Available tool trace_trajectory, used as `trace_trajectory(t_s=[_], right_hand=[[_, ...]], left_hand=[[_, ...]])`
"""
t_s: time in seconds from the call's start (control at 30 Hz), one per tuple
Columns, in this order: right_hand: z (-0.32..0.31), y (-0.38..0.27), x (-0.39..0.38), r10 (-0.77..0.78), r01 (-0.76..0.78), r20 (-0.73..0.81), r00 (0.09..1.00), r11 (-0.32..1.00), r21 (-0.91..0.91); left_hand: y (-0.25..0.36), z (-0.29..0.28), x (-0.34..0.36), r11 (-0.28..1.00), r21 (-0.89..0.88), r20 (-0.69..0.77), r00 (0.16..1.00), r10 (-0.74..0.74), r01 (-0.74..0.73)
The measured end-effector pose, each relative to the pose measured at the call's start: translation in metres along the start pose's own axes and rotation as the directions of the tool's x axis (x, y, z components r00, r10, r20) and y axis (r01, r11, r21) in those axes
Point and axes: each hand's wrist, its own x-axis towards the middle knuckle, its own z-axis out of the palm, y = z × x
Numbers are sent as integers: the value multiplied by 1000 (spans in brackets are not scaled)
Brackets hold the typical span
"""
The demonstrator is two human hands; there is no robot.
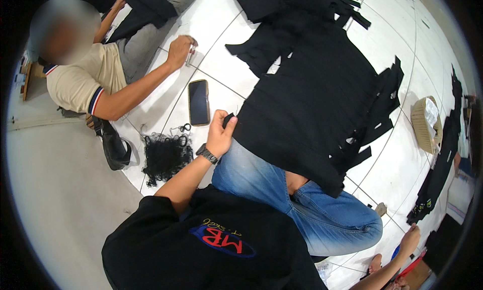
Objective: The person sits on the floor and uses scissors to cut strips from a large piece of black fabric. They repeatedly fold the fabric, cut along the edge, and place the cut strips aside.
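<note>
Though near phone point(199, 102), hands point(219, 135) at cloth-edge point(229, 119)

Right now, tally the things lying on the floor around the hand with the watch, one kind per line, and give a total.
Phone: 1
Tangle of black thread: 1
Black bag: 1
Black cloth cut into strips, its edge pinched by the left hand: 1
Total: 4

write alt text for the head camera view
A person's left hand, wearing a wristwatch, pinches the edge of a black fabric piece with cut strips spread over their jeans and a white tiled floor. A phone and another seated person are nearby.
</note>
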Motion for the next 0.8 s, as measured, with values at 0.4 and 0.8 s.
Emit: trace_trajectory(t_s=[0.4, 0.8], right_hand=[[-116, -382, -139, -656, -522, -110, 747, -680, 515], [-131, -374, -107, -988, -452, 77, 133, 9, 892]], left_hand=[[164, 37, -18, 856, 33, 391, 795, 464, -516], [111, -51, 2, 907, 376, 79, 981, 175, -192]])
